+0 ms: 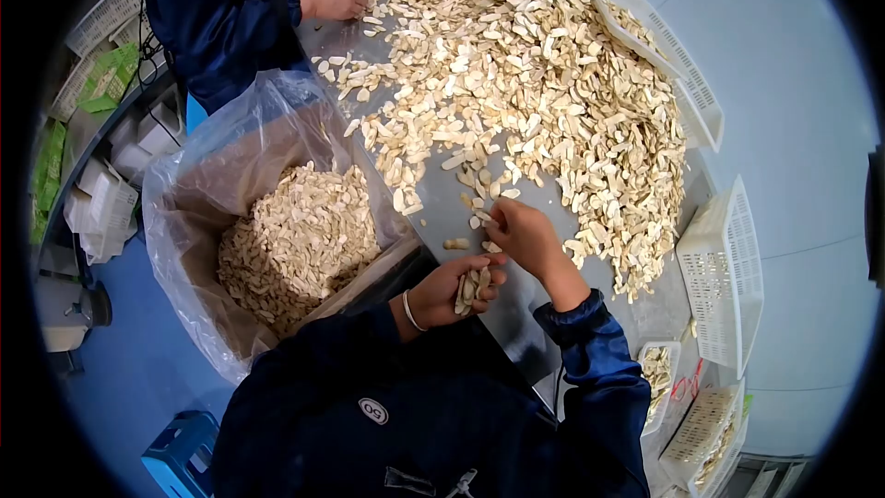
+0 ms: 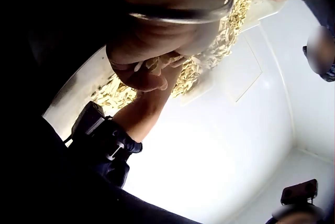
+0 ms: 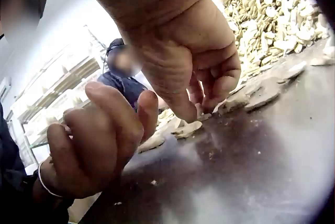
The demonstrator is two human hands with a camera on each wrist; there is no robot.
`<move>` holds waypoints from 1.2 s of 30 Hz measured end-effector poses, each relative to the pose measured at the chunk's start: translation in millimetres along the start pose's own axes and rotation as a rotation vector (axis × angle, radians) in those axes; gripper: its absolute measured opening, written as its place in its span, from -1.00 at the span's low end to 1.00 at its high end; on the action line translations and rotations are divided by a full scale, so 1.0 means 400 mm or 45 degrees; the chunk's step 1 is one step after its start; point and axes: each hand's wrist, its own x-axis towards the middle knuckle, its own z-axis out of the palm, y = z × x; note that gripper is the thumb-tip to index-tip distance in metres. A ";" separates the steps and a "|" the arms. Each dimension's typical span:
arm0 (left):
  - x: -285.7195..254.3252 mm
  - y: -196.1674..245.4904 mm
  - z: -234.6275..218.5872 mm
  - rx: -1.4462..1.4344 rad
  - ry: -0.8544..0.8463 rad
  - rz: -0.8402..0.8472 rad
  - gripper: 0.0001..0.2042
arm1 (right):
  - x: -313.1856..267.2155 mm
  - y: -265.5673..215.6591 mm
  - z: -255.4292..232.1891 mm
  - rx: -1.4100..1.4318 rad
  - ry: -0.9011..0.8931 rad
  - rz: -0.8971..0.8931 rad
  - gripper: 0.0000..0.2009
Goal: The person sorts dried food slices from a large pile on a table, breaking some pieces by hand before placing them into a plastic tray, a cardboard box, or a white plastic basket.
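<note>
In the head view, a large heap of pale dried slices (image 1: 516, 65) covers the metal table (image 1: 525, 314). My left hand (image 1: 454, 291), palm up with curled fingers, holds a small bunch of slices (image 1: 473, 290) above the table edge. Just beyond it, my right hand (image 1: 525, 238) reaches down to the tabletop, thumb and fingertips at a few loose slices (image 1: 477, 220). In the right wrist view, the thumb and fingers of the right hand (image 3: 193, 61) pinch at a slice (image 3: 187, 129) on the dark surface, beside the left hand (image 3: 99, 140).
A plastic-lined box (image 1: 194, 249) of slices stands left of the table. White baskets (image 1: 724, 277) line the right side. Another person's hand (image 1: 341, 2) touches slices at the table's far left. A blue stool (image 1: 182, 450) is at lower left.
</note>
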 end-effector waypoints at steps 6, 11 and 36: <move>-0.002 -0.005 0.001 0.039 0.008 0.016 -0.72 | -0.015 0.016 0.014 -0.049 0.126 -0.170 -0.89; -0.002 -0.007 0.008 0.068 0.032 0.025 -0.70 | -0.028 0.021 0.014 -0.094 0.175 -0.145 -0.88; 0.045 -0.019 0.047 -0.036 0.215 0.252 -0.71 | -0.289 -0.044 -0.124 1.303 0.615 0.473 -0.80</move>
